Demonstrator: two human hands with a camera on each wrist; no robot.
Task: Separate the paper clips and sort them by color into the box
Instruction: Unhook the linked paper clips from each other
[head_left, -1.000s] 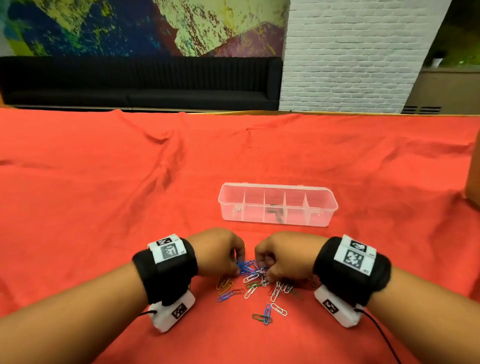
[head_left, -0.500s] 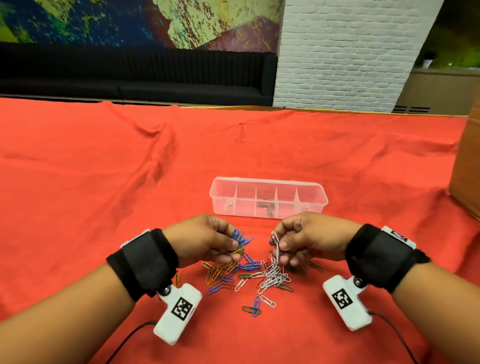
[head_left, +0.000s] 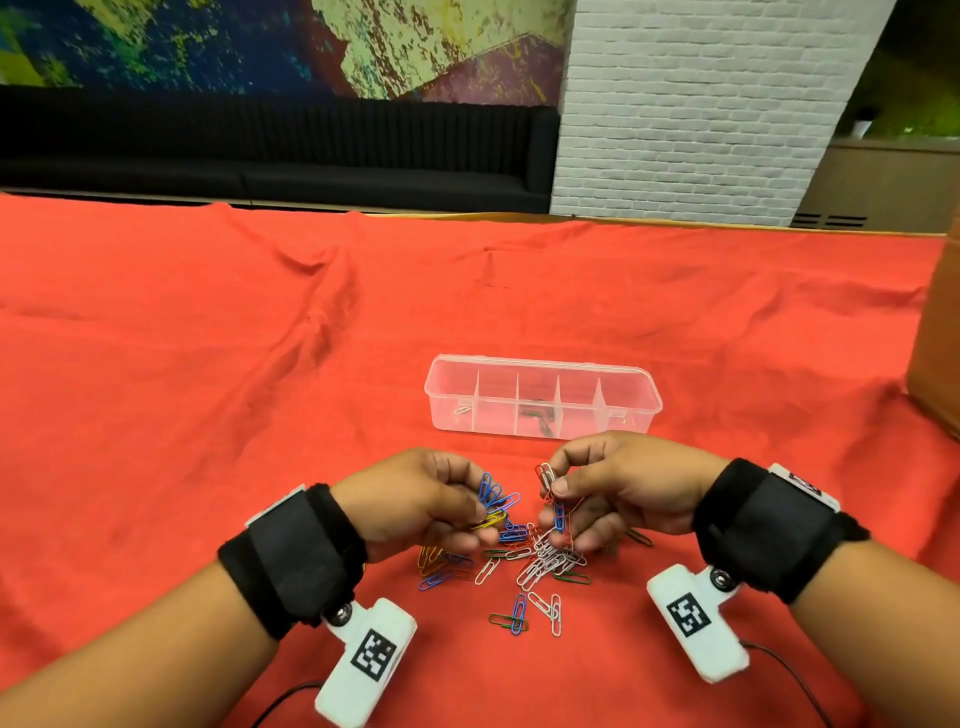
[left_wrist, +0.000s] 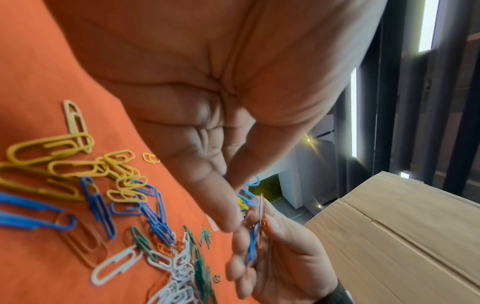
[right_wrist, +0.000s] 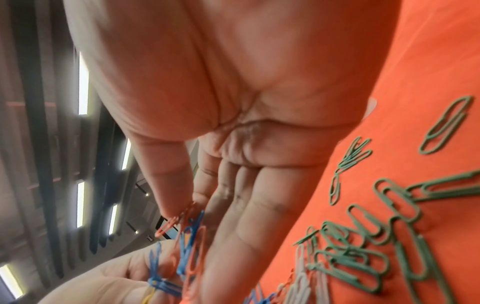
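A pile of coloured paper clips (head_left: 524, 564) lies on the red cloth between my hands. My left hand (head_left: 441, 501) pinches a linked bunch of blue and yellow clips (head_left: 496, 501) a little above the pile. My right hand (head_left: 597, 493) pinches a chain of white, red and blue clips (head_left: 553, 499) that hangs down into the pile. The clear divided box (head_left: 543, 397) stands just beyond both hands; a white clip lies in its left compartment and something dark sits in a middle one. The wrist views show blue, yellow and green clips (right_wrist: 363, 236) on the cloth.
The red cloth (head_left: 208, 389) covers the whole table, with wrinkles at the left. A brown cardboard box (head_left: 940, 364) stands at the right edge. A black sofa (head_left: 260, 150) and a white brick pillar (head_left: 691, 104) lie beyond the table's far edge.
Both hands have risen from the pile, each lifting linked clips. The left holds blue and yellow ones, the right a white, red and blue chain.
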